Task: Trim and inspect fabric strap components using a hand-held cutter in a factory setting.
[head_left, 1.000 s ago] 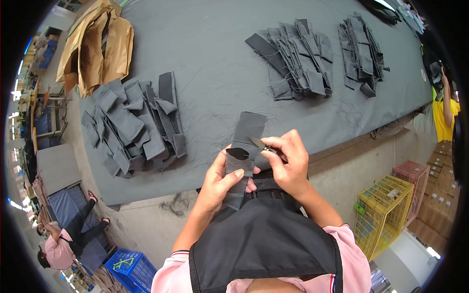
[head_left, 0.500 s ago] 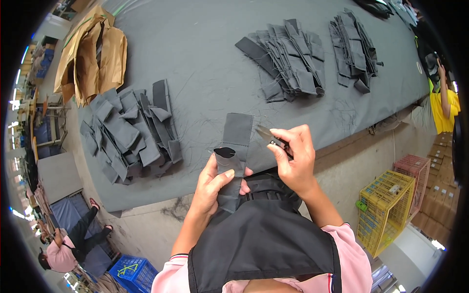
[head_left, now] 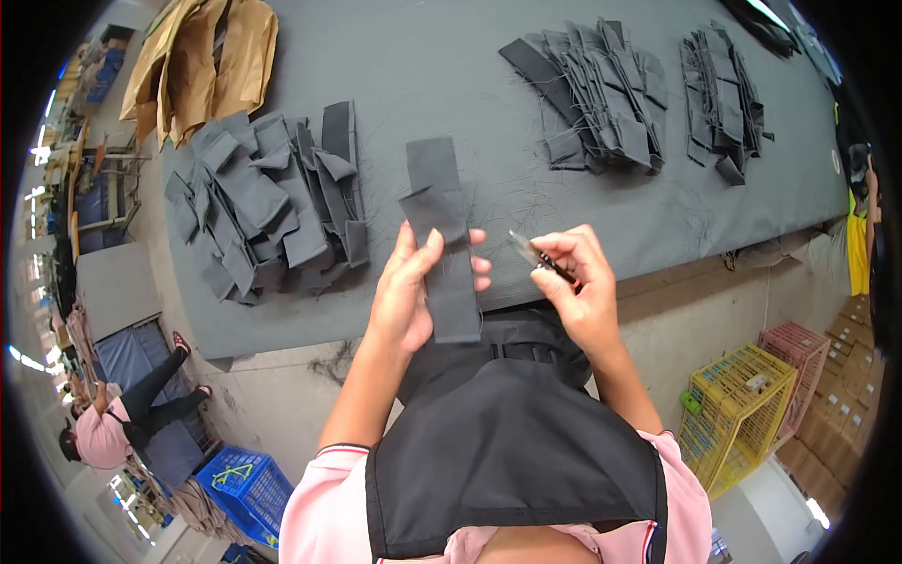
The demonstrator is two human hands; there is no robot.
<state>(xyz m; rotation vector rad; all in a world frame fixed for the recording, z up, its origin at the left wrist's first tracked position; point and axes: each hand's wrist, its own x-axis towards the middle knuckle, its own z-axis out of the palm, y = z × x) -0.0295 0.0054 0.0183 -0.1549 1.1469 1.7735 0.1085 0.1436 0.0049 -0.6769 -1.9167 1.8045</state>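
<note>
A dark grey sewn fabric strip point(head_left: 449, 282) with a folded flap is gripped by my left hand point(head_left: 406, 287), thumb in front and fingers behind. Its upper end reaches over the table's near edge, and a few loose threads hang at its side. My right hand point(head_left: 583, 277) is closed around small thread snips point(head_left: 543, 258), blades pointing up and left toward the strip but apart from it. Left of my left hand lies a heap of similar grey fabric pieces point(head_left: 254, 202). Two more piles, a wide one point(head_left: 601, 99) and a narrower one point(head_left: 722, 99), lie at the far right.
Loose threads litter the grey-covered table point(head_left: 423, 75). A brown paper bag point(head_left: 211, 66) stands at the far left. Yellow point(head_left: 738, 399) and pink crates point(head_left: 794, 352) stand on the floor at right, a blue crate point(head_left: 244, 489) at lower left. A person in pink point(head_left: 103, 437) is at left.
My left hand has moved up with the strip, which now lies straighter, its pocket-like opening turned from view. The snips have shifted slightly right, away from it. The whole view has shifted a little.
</note>
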